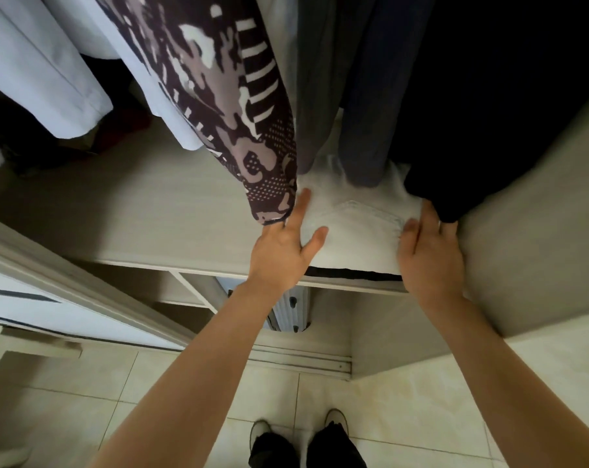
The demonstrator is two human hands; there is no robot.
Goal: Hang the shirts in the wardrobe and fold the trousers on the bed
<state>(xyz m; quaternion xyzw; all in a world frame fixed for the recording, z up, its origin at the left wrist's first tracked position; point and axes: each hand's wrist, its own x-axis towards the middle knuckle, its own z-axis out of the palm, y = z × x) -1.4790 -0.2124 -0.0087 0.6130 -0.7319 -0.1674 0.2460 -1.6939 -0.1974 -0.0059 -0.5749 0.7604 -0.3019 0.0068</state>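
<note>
Folded white trousers point(357, 228) with a stitched back pocket lie on the wardrobe shelf point(157, 217), on top of a dark folded garment whose edge shows at the shelf front. My left hand point(286, 244) rests on their left side with fingers straight and thumb spread. At their right edge, my right hand point(428, 251) lies flat with straight fingers. Above hang several garments: a brown patterned shirt point(239, 106), a grey one point(316, 96), a navy one point(370, 106) and a black one point(489, 106).
Pale blue shirts point(43, 72) hang at the left. The wardrobe's side wall point(529, 251) stands close to my right hand. A sliding door point(49, 298) is at the lower left, with its floor track point(303, 363) below the shelf. My feet point(299, 437) stand on pale floor tiles.
</note>
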